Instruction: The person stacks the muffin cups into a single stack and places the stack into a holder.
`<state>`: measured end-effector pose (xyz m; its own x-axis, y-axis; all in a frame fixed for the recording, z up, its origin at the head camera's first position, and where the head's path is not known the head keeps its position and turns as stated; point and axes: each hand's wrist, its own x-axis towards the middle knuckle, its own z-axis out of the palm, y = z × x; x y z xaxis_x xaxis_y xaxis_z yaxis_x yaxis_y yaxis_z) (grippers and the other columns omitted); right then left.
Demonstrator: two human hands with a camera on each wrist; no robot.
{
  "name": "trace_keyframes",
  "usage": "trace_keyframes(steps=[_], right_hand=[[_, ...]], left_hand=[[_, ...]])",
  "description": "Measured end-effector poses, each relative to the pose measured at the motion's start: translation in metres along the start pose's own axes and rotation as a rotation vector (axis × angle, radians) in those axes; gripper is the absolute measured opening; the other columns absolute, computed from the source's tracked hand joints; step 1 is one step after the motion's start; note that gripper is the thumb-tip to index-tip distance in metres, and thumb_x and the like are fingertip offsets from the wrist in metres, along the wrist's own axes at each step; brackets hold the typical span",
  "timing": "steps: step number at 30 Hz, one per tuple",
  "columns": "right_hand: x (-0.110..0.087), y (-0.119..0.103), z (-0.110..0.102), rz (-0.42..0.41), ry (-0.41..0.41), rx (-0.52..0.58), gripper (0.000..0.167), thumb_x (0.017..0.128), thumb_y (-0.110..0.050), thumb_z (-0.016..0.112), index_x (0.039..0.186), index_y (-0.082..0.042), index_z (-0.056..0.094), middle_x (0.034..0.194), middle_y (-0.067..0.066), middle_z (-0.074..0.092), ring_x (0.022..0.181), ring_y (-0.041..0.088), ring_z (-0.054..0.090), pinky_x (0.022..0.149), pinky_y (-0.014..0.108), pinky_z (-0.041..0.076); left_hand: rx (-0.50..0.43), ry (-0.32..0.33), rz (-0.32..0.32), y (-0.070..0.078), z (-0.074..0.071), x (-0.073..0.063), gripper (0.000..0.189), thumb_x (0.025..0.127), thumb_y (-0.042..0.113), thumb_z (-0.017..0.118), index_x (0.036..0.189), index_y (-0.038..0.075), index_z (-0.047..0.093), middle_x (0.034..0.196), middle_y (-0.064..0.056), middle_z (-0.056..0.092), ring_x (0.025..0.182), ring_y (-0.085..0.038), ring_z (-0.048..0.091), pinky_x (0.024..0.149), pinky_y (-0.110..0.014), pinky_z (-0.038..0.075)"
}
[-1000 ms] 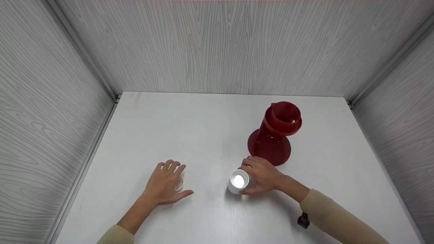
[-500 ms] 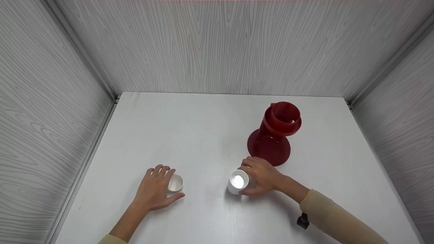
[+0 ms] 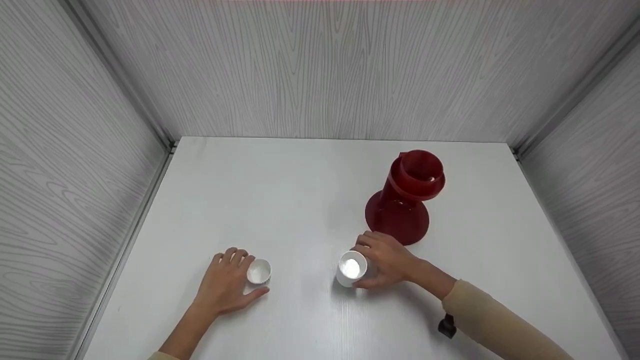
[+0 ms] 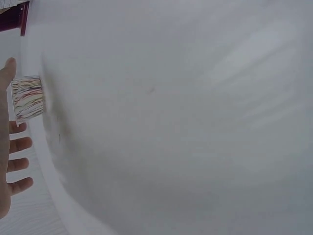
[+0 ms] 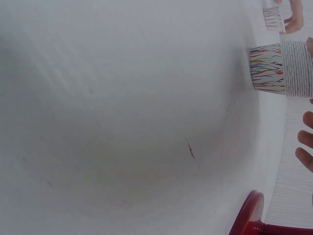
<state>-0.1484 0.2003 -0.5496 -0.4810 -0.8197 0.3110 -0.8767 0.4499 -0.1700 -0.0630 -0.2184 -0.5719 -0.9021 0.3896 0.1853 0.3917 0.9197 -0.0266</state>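
Observation:
A single white paper cup (image 3: pixel 259 271), printed with coloured streaks in the left wrist view, stands on the table toward the left. My left hand (image 3: pixel 226 282) is beside it, index fingertip right at the rim and thumb stretched out in front of it. My right hand (image 3: pixel 385 261) holds a stack of nested paper cups (image 5: pixel 281 69) upright between thumb and fingers. Its lowest cup shows coloured streaks, with several white rims piled above. From the head view, the stack's open top (image 3: pixel 352 267) faces up, and my palm hides its right side.
Behind my right hand stands a dark red plastic stand (image 3: pixel 417 175) with a round base (image 3: pixel 397 220) and a ringed holder on top. Grey wood-grain panels (image 3: pixel 320 70) close in the white table (image 3: pixel 270 190) at the back and on both sides.
My left hand has drawn back to the left and slightly toward me, uncovering the single paper cup. The right hand and its stack of cups have stayed in place.

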Motion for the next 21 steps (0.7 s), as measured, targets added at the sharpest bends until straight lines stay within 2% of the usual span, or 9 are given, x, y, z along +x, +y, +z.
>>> trace_keyframes(steps=[4,12,21], right_hand=[[-0.0001,0.0003,0.0004,-0.011,0.012,-0.001,0.063,0.078,-0.069,0.08,0.118,-0.022,0.069,0.104,-0.005,0.068,0.093,0.012,0.061,0.081,0.029,0.057],[-0.0009,0.0006,0.0005,0.011,-0.017,0.0,0.061,0.08,-0.068,0.078,0.12,-0.024,0.069,0.106,-0.006,0.068,0.095,0.01,0.062,0.082,0.028,0.058],[-0.0014,0.0005,0.0008,-0.007,0.015,-0.012,0.062,0.077,-0.068,0.08,0.117,-0.022,0.068,0.104,-0.006,0.067,0.092,0.011,0.061,0.081,0.028,0.056]], left_hand=[[-0.003,0.017,0.003,0.0009,0.0003,-0.0008,0.073,0.084,0.075,0.068,0.12,0.011,0.07,0.119,-0.009,0.071,0.122,-0.033,0.062,0.098,-0.052,0.053],[-0.026,0.048,0.008,0.0028,0.0016,0.0003,0.071,0.082,0.074,0.07,0.115,0.011,0.071,0.115,-0.008,0.071,0.118,-0.031,0.062,0.095,-0.051,0.054],[-0.041,0.104,0.018,0.0041,0.0047,0.0007,0.062,0.079,0.07,0.076,0.105,0.013,0.071,0.108,-0.005,0.072,0.113,-0.03,0.065,0.091,-0.048,0.056]])
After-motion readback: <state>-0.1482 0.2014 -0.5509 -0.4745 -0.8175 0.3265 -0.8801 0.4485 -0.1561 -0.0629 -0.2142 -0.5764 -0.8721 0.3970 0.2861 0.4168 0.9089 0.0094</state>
